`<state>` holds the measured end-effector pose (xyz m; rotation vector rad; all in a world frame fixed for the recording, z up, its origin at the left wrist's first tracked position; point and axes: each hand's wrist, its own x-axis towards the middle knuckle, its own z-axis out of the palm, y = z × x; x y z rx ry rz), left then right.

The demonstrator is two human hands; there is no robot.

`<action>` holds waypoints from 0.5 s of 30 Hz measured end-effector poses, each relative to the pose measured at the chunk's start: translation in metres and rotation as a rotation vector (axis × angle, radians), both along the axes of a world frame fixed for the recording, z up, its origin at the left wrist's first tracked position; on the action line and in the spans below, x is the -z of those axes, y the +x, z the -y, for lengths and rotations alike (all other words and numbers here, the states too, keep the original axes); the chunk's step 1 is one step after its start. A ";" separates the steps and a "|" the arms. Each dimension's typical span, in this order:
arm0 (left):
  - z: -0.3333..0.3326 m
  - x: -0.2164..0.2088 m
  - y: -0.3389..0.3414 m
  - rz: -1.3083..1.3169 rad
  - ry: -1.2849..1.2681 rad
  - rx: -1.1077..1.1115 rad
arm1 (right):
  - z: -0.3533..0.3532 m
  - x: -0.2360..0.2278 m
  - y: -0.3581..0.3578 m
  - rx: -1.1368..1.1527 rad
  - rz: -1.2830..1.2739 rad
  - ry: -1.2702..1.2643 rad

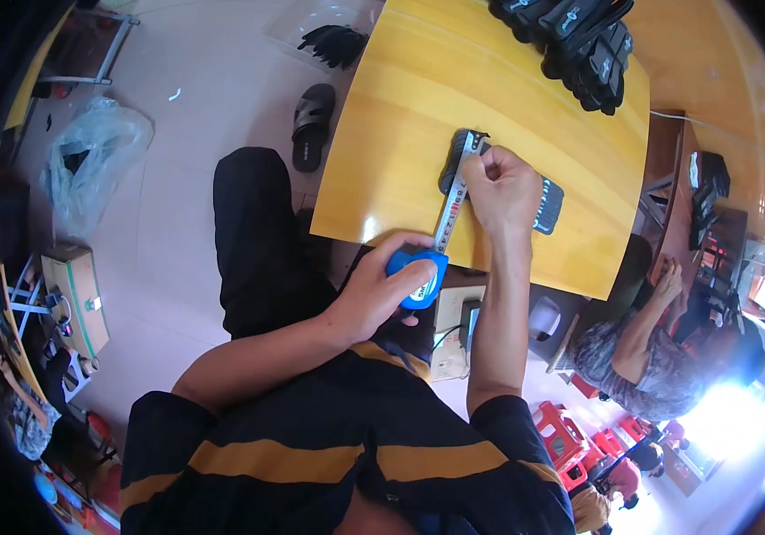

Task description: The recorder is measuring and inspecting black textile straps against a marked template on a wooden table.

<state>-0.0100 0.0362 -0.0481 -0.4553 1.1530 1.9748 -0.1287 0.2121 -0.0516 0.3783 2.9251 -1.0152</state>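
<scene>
My left hand [376, 283] is wrapped round a blue tape measure [418, 276] just off the near edge of the wooden table [400, 143]. Its pulled-out blade [451, 207] slants up and away over the tabletop. My right hand [509, 192] is closed, thumb and fingers pinching the blade close to its far end. Beneath that end lies a black ribbed piece [458, 160], partly covered by the blade and hand. A black ribbed part with pale lettering [549, 207] sticks out right of my right hand; whether the two join is hidden.
Black packed items [583, 49] are heaped at the table's far right. On the floor to the left are a sandal [312, 127], a clear plastic bag [97, 160] and a bin with black things [333, 45]. A person [659, 348] sits at right, near red stools [563, 441].
</scene>
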 end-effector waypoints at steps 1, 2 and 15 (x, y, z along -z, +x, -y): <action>0.000 0.000 0.000 0.002 -0.001 0.003 | 0.000 0.000 0.000 -0.007 -0.001 -0.008; 0.000 0.001 0.000 0.000 0.013 0.000 | 0.000 0.000 0.000 -0.005 0.001 -0.008; 0.000 0.002 0.001 -0.014 0.028 -0.022 | 0.001 0.001 0.000 -0.013 -0.035 -0.015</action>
